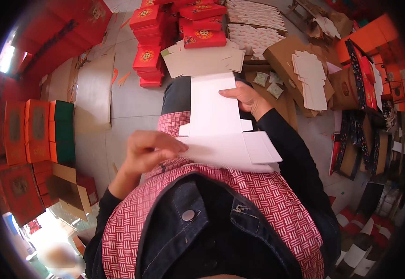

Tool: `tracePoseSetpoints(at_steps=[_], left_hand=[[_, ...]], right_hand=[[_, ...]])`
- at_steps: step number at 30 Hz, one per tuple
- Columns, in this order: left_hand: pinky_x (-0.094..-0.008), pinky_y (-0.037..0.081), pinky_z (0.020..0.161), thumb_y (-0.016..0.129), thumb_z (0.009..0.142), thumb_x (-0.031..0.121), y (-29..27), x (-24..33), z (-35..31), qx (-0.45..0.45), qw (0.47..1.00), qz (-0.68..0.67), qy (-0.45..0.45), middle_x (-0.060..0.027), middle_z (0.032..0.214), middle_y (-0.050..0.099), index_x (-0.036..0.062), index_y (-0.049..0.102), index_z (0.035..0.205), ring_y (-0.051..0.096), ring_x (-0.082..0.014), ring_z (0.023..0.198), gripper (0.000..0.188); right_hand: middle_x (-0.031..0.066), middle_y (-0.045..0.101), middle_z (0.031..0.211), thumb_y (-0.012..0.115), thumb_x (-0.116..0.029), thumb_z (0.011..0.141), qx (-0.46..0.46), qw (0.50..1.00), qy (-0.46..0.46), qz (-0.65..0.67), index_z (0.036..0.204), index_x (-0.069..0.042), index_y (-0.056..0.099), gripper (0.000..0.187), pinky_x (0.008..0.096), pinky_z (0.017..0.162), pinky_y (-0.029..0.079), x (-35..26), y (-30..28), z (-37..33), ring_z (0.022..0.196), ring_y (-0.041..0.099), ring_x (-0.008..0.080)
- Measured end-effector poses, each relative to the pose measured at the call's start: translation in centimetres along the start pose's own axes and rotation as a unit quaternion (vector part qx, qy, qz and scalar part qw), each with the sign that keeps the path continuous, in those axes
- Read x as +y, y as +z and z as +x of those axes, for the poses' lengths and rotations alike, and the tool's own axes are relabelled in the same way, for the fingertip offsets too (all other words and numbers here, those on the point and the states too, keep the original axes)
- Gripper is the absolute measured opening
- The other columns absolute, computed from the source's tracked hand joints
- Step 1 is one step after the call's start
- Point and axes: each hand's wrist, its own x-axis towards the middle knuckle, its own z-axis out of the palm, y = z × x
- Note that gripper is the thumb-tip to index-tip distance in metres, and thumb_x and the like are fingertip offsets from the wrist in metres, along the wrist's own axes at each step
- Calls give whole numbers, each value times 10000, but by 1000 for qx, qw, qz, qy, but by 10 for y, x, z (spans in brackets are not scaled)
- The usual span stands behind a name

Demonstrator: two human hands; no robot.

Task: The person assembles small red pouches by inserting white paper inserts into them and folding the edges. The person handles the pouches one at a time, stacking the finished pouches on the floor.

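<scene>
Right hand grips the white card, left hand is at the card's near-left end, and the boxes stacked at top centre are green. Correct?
Not quite: the boxes stacked at top centre are red, as the head view shows. The right hand does grip the white card, with the left hand at its near-left end.

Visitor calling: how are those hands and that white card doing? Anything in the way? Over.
Right hand pinching white card, thumb on top. Left hand at its near left corner, grip unclear. Card unfolded into panels. Flat blanks beyond, hands unobstructed.
</scene>
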Motion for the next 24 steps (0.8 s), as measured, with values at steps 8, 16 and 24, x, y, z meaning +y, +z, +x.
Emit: tracePoseSetpoints(at_steps=[8,16,24], left_hand=[[-265,530,734,705,828,70,4,-23,36,110,922,-98,-359,-94,899,686,-76,643,1037,637,-122,763,262],[-268,536,733,692,831,64,5,-33,37,94,913,-134,-373,-116,912,688,-74,645,1032,657,-149,774,249],[-275,530,768,683,815,59,2,-33,31,110,899,-164,-390,-116,933,688,-66,649,1042,661,-162,792,261]], right_hand=[[59,660,1069,591,-67,896,-78,949,-42,-303,1134,55,619,268,256,869,471,-63,50,-47,975,601,113],[35,654,950,546,-327,953,-94,955,-1,-282,1093,3,642,371,239,781,473,-58,60,-51,889,575,84],[45,676,936,530,-207,961,-13,944,-36,-328,1100,25,647,295,252,806,473,-67,76,-51,882,584,88]])
